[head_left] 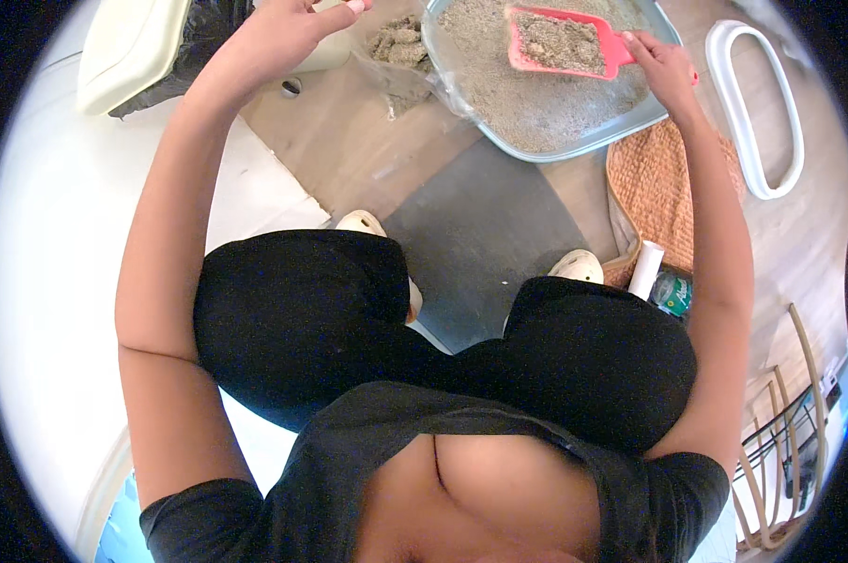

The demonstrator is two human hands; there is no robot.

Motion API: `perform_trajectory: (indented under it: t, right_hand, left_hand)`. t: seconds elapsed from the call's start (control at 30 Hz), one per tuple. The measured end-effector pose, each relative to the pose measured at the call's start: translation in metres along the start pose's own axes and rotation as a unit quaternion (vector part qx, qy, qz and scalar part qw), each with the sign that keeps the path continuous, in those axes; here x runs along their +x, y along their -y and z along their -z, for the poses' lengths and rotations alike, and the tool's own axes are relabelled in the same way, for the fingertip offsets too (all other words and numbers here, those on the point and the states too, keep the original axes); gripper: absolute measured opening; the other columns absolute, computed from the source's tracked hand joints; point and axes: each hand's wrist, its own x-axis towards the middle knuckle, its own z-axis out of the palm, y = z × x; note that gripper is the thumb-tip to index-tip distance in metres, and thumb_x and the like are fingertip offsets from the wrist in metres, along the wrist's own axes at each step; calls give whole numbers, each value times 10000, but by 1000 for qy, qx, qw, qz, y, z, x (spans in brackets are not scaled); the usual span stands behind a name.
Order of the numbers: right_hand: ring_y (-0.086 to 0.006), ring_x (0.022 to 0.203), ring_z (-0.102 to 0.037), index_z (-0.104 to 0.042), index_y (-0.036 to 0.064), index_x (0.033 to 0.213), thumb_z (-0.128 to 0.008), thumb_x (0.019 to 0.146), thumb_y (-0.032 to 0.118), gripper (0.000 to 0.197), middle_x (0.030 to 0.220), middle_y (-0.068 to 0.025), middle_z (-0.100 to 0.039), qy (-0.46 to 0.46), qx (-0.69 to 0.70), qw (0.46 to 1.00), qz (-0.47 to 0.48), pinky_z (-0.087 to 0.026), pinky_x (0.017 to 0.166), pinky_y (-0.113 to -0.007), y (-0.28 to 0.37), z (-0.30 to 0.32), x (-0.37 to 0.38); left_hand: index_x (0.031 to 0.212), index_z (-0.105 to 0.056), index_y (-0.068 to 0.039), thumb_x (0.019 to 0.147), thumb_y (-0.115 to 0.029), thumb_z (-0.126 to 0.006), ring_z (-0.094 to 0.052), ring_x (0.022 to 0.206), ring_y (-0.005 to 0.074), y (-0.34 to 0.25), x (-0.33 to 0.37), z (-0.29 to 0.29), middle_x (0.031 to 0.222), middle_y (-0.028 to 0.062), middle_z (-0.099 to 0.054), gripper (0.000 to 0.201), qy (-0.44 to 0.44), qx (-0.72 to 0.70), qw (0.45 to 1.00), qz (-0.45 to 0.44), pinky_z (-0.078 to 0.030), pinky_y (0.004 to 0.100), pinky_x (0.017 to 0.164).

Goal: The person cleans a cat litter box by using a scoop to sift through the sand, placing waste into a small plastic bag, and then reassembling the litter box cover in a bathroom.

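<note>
My right hand (663, 70) is closed around the handle of a red litter scoop (619, 52), which carries grey-brown litter and clumps. The scoop hangs over a light-blue litter tray (536, 156) filled with grey litter. At the upper edge my left hand (292, 33) is partly cut off. Its thumb and a fingertip come together at the edge of a clear plastic bag (447, 89); the grip itself is barely visible. Clumped litter (400, 45) lies in the bag, against the tray's left side.
A dark grey mat (485, 230) lies between my feet. Right of the tray are an orange woven mat (663, 192) and a white oval frame (788, 141). A white roll (646, 267) and a green-labelled bottle (672, 293) sit beside my right leg. Upper left stands a cream bin-like container (128, 56).
</note>
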Motion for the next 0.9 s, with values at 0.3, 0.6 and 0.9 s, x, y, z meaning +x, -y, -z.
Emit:
perform_trajectory:
  t: [0.3,0.6,0.9]
  right_hand:
    - [-265,752,-647,-668,216,1028,-460,858,549,429,771,-67,-674,52,-6,998,-21,-470,705,-369,17,15,-14]
    - [-205,788,-634,-660,245,1077,-487,849,557,424,789,-46,-679,44,63,989,-128,-458,734,-340,-4,27,-25]
    - [-148,711,-609,-672,118,1040,-549,858,468,412,745,-104,-655,35,131,981,-137,-460,686,-293,9,34,-37]
  left_hand:
    - [833,-495,-51,833,-271,-541,-546,796,279,-91,-113,-11,834,118,-500,224,378,-180,785,-457,-454,377,683]
    - [788,-482,-58,786,-232,-568,-603,630,240,-104,-145,-19,657,66,-546,194,400,-106,800,-434,-498,342,564]
    - [827,-529,-29,860,-188,-549,-581,647,334,-112,-145,12,679,137,-565,163,461,-535,619,-344,-459,396,573]
